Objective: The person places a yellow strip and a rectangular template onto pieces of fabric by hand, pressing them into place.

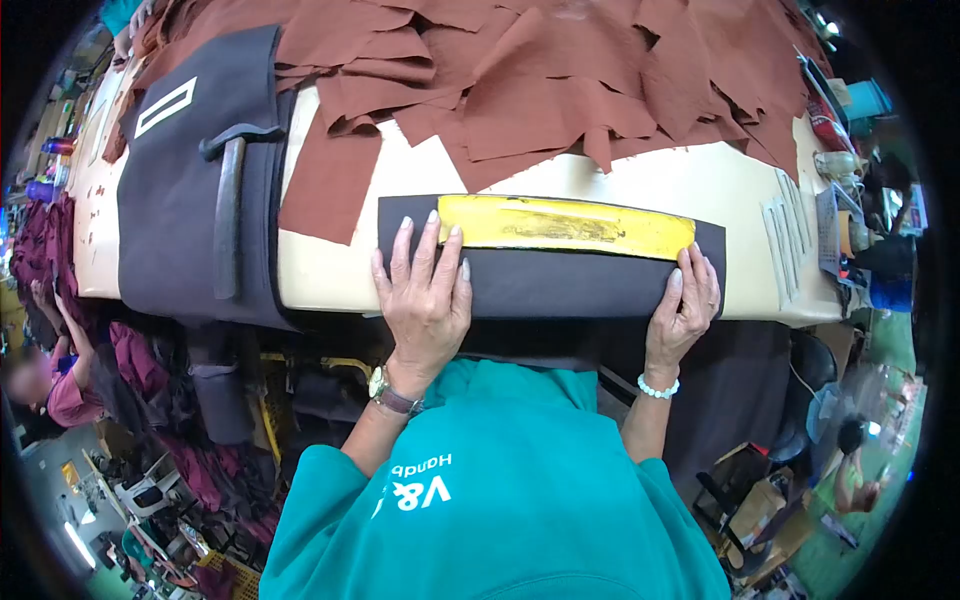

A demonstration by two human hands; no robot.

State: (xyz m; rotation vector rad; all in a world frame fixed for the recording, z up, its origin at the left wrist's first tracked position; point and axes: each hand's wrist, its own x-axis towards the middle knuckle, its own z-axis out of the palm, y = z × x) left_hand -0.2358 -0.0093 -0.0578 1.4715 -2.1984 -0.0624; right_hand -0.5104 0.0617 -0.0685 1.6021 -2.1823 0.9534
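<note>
A yellow strip [560, 225] with dark smudges, slightly curved along its length, lies on a dark sheet of material [560, 285] at the table's near edge. My left hand [425, 295] rests flat at the strip's left end, fingers spread over the sheet and fingertips touching the strip. At the other end, my right hand [685, 305] lies on the sheet with its fingertips against the strip's right edge. Its fingers are extended and loosely side by side, not wrapped round anything.
Brown sheets of material [560, 85] lie heaped across the cream table [330, 275]. To the left, a folded dark stack [165, 230] carries a hammer-like tool [229, 215] and a pale rectangular frame [165, 108]. Metal strips [785, 245] lie at right. Another person [75, 385] is at far left.
</note>
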